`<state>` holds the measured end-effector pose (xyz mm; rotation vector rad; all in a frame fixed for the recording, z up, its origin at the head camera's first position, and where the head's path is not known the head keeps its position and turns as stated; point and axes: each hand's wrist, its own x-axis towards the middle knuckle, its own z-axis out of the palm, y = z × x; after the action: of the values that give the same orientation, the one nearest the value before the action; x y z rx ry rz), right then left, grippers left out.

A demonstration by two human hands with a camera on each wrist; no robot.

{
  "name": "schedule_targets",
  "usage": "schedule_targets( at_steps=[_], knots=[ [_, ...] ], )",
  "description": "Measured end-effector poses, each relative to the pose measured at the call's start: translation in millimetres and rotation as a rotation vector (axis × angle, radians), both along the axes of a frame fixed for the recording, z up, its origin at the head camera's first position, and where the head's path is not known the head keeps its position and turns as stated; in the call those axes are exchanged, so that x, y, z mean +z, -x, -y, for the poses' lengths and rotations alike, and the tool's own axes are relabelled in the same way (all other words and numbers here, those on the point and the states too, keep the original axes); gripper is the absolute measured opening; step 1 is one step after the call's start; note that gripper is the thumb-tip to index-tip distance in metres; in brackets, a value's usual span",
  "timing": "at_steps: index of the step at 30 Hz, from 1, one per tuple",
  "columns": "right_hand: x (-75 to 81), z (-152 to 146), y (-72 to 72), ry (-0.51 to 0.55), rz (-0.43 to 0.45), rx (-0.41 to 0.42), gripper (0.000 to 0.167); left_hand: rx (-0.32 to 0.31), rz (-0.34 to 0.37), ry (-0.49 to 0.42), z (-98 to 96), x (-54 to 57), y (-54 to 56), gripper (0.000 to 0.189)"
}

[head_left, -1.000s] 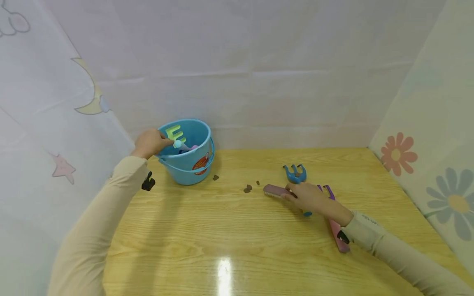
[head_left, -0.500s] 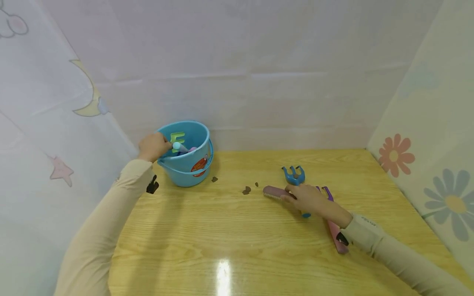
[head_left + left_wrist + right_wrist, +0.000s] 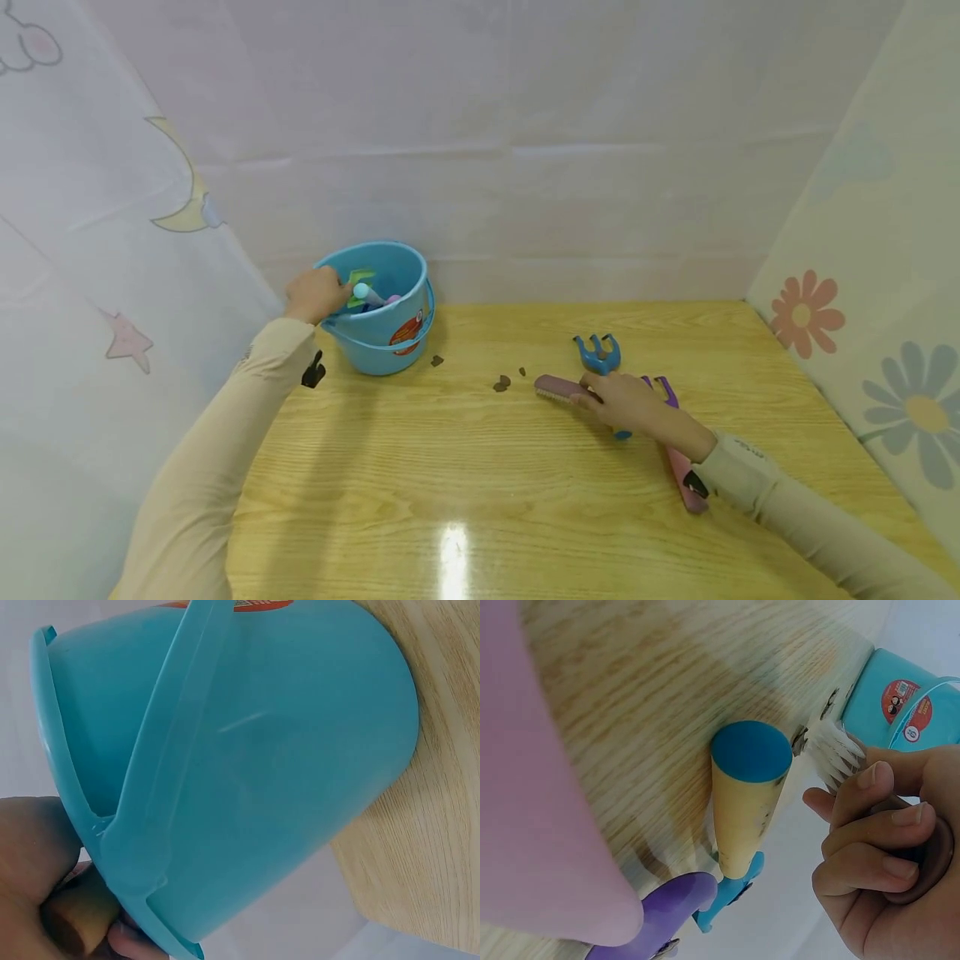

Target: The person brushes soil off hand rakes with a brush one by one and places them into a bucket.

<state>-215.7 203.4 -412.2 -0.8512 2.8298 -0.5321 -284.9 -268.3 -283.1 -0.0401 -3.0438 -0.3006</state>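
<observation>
At the left rim of the blue bucket, my left hand grips a round tan handle. It appears to belong to the green toy rake, whose tines show inside the bucket; the joining part is hidden. A light-blue round-ended tool and a pink piece also stick up there. On the right, my right hand holds a mauve brush, fingers curled round its handle. Its white bristles point down at the table, close to small brown bits.
A blue toy rake with a yellow handle lies beneath and beyond my right hand. A pink-handled purple rake lies under the right wrist. Another brown bit is beside the bucket. Cloth walls enclose the wooden table.
My left hand has shifted slightly right and turned at the bucket's rim. The green rake has rotated and sits lower in the bucket. My right hand and the brush stay nearly still.
</observation>
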Motion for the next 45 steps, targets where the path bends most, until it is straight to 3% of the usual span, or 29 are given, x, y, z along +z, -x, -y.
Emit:
schedule_targets(
  at_steps=[8,14,26,34,45],
  knots=[
    [-2.3,-2,-0.3,0.009,-0.016,0.019,0.036,-0.063,-0.093,-0.062,1.7,-2.2,-6.7,0.051],
    [0.6,-2,-0.8,0.000,-0.030,0.018,0.036,-0.059,-0.173,-0.118,0.2,-0.4,-6.8,0.043],
    [11.6,3,-0.2,-0.036,-0.045,0.013,0.038,-0.040,-0.230,-0.173,2.0,-0.9,-6.7,0.044],
    [13.2,-1,-0.2,-0.032,-0.022,-0.001,0.042,-0.027,-0.353,-0.211,2.9,-1.2,-9.4,0.027],
    [17.0,-11,-0.3,-0.008,-0.096,0.003,0.037,-0.027,-0.390,-0.264,-0.7,-2.4,-14.5,0.028]
  ],
)
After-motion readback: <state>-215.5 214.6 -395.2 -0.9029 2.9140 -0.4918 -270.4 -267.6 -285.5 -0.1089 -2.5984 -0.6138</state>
